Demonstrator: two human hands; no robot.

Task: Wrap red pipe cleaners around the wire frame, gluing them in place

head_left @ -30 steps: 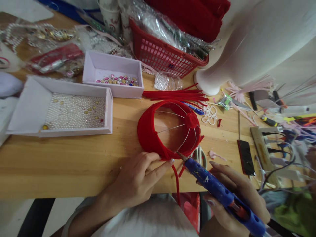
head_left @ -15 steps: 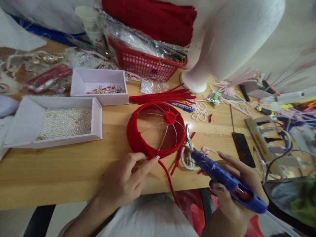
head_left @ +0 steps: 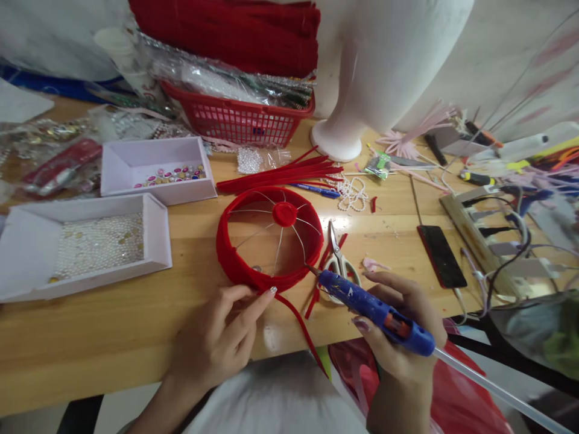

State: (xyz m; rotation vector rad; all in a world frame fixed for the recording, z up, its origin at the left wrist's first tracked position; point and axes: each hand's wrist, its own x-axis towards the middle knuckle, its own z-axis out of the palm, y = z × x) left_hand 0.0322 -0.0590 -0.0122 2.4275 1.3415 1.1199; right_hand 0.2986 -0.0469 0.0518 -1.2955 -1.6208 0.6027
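A red fuzzy-wrapped ring frame (head_left: 225, 256) with thin wire spokes and a round red centre rests on the table. My left hand (head_left: 230, 328) pinches its near rim, where a loose red fuzzy strip (head_left: 301, 322) trails down past the table edge. In my right hand (head_left: 398, 325) is a blue hot glue gun (head_left: 362, 301), with a clear glue stick (head_left: 484, 383) out of its back end. The nozzle is at the ring's right near rim; whether it touches, I cannot tell. White-handled scissors (head_left: 350, 269) lie partly behind the gun.
Two white boxes hold pearl beads (head_left: 102, 241) and coloured gems (head_left: 178, 175). Behind the ring lie red fuzzy stems (head_left: 275, 176), a blue pen (head_left: 316, 191) and a pearl string (head_left: 355, 199). A red basket (head_left: 244, 123), white mannequin stand (head_left: 337, 141), phone (head_left: 441, 256) and power strip (head_left: 479, 241) stand around.
The glue gun has moved left, its nozzle coming from over the scissors to the ring's right near rim. My left hand keeps its pinch on the rim. The whole view has shifted.
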